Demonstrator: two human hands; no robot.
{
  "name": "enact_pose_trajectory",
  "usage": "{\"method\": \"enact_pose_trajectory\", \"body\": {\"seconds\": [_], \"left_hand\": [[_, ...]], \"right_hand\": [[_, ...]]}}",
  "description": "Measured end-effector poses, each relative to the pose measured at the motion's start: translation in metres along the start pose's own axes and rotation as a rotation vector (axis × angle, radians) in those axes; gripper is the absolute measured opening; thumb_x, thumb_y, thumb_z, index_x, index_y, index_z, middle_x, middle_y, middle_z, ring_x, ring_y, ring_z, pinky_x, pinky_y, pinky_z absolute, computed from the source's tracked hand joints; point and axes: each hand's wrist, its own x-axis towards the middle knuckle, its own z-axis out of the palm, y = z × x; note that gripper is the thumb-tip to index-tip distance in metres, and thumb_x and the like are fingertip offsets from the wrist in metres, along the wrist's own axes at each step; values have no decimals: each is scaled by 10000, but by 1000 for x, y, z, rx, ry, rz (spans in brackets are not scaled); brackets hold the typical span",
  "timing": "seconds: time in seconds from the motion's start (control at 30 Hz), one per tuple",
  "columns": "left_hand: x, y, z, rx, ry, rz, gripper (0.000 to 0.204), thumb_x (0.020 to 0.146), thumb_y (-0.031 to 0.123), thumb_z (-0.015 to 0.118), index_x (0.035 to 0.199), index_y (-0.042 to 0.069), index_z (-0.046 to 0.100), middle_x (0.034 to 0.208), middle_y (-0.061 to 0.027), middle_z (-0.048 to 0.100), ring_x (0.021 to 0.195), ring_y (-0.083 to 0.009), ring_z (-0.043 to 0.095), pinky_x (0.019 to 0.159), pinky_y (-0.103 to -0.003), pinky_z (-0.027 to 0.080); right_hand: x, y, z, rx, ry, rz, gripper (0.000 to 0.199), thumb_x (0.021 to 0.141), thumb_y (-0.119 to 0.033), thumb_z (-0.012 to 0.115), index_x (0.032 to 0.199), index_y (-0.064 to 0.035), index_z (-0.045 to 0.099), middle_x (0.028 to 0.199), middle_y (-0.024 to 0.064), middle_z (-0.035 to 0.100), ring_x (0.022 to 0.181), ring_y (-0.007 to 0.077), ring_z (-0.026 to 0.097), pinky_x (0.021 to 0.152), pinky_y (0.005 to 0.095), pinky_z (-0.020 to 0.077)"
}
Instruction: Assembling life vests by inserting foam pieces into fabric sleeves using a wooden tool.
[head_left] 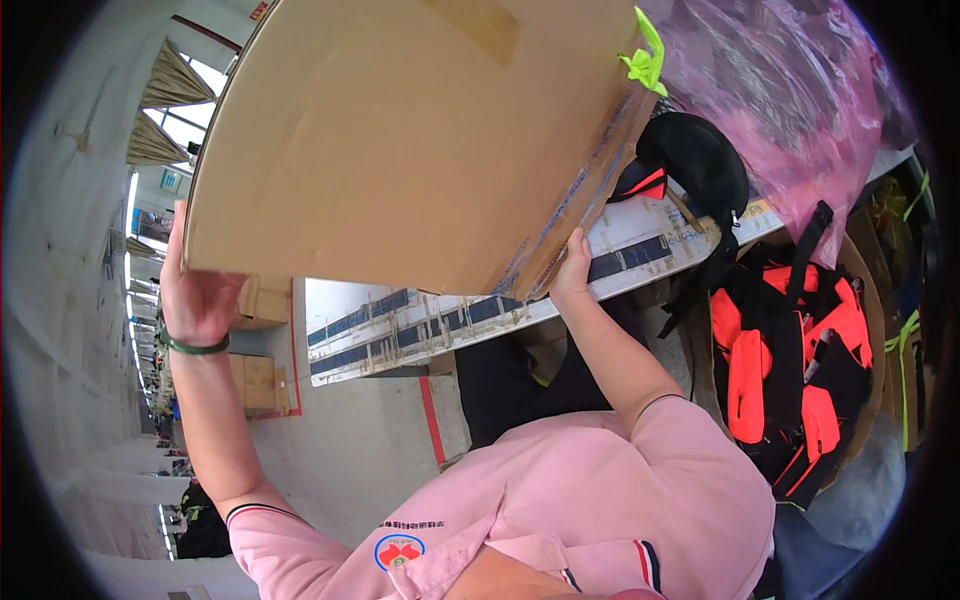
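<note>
A large brown cardboard box (400,130) fills the upper middle of the view, held up and tilted. My left hand (195,295), with a green bracelet on the wrist, grips the box's lower left corner. My right hand (573,270) holds its lower right edge, where clear tape runs along the seam. A bright green strap end (643,62) sticks out at the box's upper right corner. Both forearms rise from my pink shirt at the bottom of the view.
Under the box runs a white table (400,325) marked with dark tape strips. A black bag (700,160) lies on it beside pink plastic film (790,90). Red-and-black backpacks (790,370) fill a carton on the right. Smaller cartons (258,380) stand on the floor at left.
</note>
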Motion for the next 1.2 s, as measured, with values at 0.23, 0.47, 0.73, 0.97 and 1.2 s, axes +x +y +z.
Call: {"method": "enact_pose_trajectory", "body": {"seconds": [0.23,0.47,0.73,0.97,1.2], "left_hand": [[17,-3,8,33,86,15,414,926,415,421,1171,107,550,1162,-87,579,1069,-241,554,872,-454,455],[-11,-3,-5,-5,210,0,410,920,391,397,1177,100,531,1162,-82,569,1025,-250,563,810,-451,476],[-113,-43,-112,-228,119,128,433,912,359,391,1224,74,480,1234,-91,514,1106,-263,507,849,-453,464],[-212,-160,-162,-441,759,249,476,876,400,438,1219,75,497,1253,-84,511,1146,-253,485,934,-445,419],[-299,-332,-249,-759,1253,58,350,884,337,441,1065,72,582,1054,-75,621,973,-251,592,792,-414,513]], "right_hand": [[0,-34,1,-31,-199,258,576,934,-470,383,1330,-54,338,1358,104,389,1251,237,365,1021,393,287],[35,-48,29,128,32,163,615,914,-520,399,1293,-35,398,1284,114,470,1162,255,462,965,382,363],[24,-39,89,-52,84,-37,527,923,-462,436,1150,5,527,1135,74,559,1025,192,529,873,327,420],[-15,-23,149,-308,-269,-367,348,915,-299,533,702,-25,519,647,-41,455,627,50,357,557,229,336],[-99,7,201,-693,-615,-429,277,836,-254,630,725,-21,529,565,83,518,503,143,490,485,295,381]]}}
